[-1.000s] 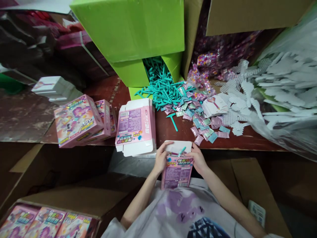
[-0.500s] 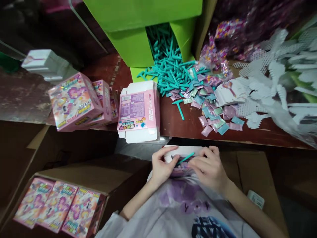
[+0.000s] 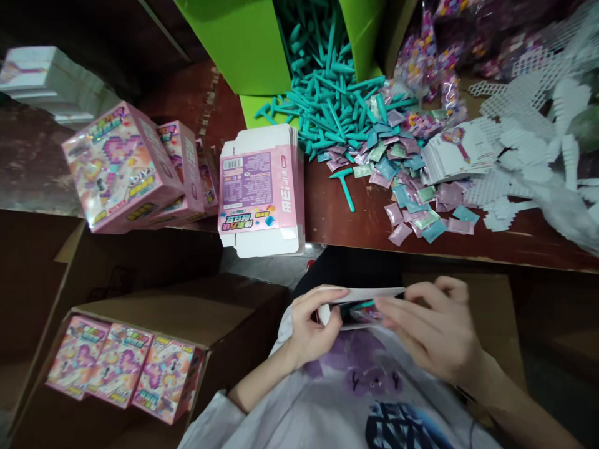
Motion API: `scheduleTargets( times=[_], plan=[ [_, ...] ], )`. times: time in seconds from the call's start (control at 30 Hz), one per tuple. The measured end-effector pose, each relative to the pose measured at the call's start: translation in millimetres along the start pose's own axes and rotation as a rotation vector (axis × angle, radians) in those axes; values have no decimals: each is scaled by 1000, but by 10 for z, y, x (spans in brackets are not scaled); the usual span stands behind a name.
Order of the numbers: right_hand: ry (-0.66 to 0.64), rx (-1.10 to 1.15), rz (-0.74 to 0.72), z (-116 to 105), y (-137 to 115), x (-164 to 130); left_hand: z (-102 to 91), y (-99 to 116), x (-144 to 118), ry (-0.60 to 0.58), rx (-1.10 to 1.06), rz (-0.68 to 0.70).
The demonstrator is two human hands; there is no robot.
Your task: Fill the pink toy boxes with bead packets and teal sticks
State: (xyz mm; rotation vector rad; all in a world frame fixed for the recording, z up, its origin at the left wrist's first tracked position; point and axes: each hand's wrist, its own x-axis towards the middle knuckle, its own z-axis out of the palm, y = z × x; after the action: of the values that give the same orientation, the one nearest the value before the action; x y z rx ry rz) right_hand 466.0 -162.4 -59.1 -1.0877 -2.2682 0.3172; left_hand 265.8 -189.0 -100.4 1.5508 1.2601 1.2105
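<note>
**Small carton held at its open end by both hands**

Head view: a small pink carton (image 3: 358, 308) is held at 6 o'clock, below the table edge (image 3: 468, 255). It is gripped at its left end by the closed left hand (image 3: 311, 327). The right hand (image 3: 433, 333) is pinched on its flap, beside a teal stick (image 3: 364, 304) at the opening. Flat cartons (image 3: 262, 190) lie at 11 o'clock.

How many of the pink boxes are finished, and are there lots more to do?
Done: three packed pink boxes sit in the brown carton, with a few more closed boxes on the table. In hand: the left hand and right hand hold an open box with a teal stick at its mouth. Left: a stack of flat boxes and piles of teal sticks and packets.
</note>
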Motion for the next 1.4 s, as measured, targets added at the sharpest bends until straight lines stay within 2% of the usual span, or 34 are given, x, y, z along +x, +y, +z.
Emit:
scheduleTargets(
  times=[0.07, 0.13, 0.17, 0.2, 0.27, 0.3, 0.33, 0.4, 0.43, 0.5, 0.57, 0.63, 0.77, 0.87, 0.97, 1.07, 1.27, 1.33, 1.4],
  plan=[
    [68, -83, -33, -37, 48, -24, -22, -10, -11, -35, -3, -11],
    [26, -109, -82, -6, 87, -93, -36, -54, -32, -58, -17, -32],
    [46, -95, -64, 38, 106, -142, -38, -94, -41, -53, -32, -43],
    [137, -63, 15, 100, 126, -193, -36, -144, -45, -30, -53, -57],
    [415, 108, 343, 273, 175, -280, -22, -263, -18, 54, -93, -131],
    [496, 272, 549, 379, 203, -302, -7, -322, 20, 98, -114, -193],
    [499, 480, 749, 490, 234, -303, 11, -373, 77, 134, -137, -265],
    [324, 931, 1045, 702, 293, -242, 57, -436, 235, 172, -186, -395],
    [260, 1106, 1139, 787, 318, -186, 80, -446, 326, 176, -213, -433],
    [286, 1308, 1254, 885, 355, -58, 117, -443, 497, 169, -275, -461],
    [327, 1375, 1264, 889, 382, 38, 142, -449, 616, 137, -354, -475],
    [274, 1371, 1209, 853, 418, 59, 171, -507, 660, 71, -441, -524],
    [246, 1158, 1115, 871, 530, -136, 282, -737, 551, 7, -514, -582],
    [273, 1163, 928, 946, 569, -361, 357, -826, 408, -32, -489, -483],
    [307, 1154, 779, 966, 544, -508, 379, -788, 319, -68, -389, -321],
    [319, 1095, 786, 947, 500, -542, 369, -709, 306, -58, -330, -266],
    [401, 1096, 914, 963, 468, -520, 347, -619, 304, -49, -338, -382],
    [375, 1185, 910, 954, 524, -529, 317, -635, 304, -102, -393, -382],
    [267, 1266, 903, 904, 619, -541, 268, -662, 325, -169, -413, -369]
  ],
)
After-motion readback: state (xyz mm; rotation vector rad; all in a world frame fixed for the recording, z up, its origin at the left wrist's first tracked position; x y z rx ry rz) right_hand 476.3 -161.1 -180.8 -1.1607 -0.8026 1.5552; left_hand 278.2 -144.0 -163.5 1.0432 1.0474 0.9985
